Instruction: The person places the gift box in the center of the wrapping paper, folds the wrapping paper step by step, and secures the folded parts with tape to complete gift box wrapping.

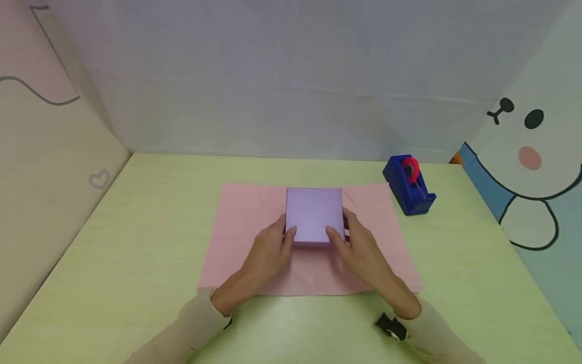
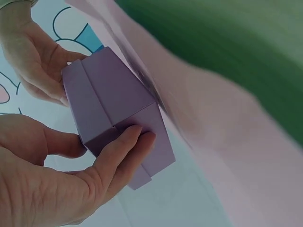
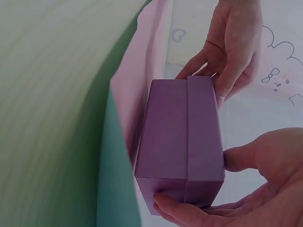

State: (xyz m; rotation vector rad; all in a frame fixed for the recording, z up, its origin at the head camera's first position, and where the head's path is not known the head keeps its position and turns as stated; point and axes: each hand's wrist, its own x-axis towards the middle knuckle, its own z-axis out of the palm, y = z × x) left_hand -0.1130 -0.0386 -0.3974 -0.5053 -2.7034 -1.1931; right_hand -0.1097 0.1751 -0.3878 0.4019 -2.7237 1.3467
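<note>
A purple lidded box (image 1: pixel 314 215) sits over a sheet of pink paper (image 1: pixel 247 242) that lies on the table. My left hand (image 1: pixel 270 247) grips its left side, thumb on the top edge and fingers along the side wall. On the opposite side my right hand (image 1: pixel 361 247) holds it the same way. From the left wrist, the box (image 2: pixel 111 90) shows a lid seam, and the left fingers (image 2: pixel 116 156) press its end wall. In the right wrist view the right thumb (image 3: pixel 240 158) rests at the lid's edge. Whether the box's underside touches the paper is hard to tell.
A blue tape dispenser (image 1: pixel 409 187) with a red-cored roll stands right of the paper, towards the back. The pale yellow-green table (image 1: pixel 150 242) meets a light back wall (image 1: pixel 273 101). Printed panels with cartoon figures (image 1: pixel 532 146) flank it. A black strap piece (image 1: pixel 390 326) hangs by the right sleeve.
</note>
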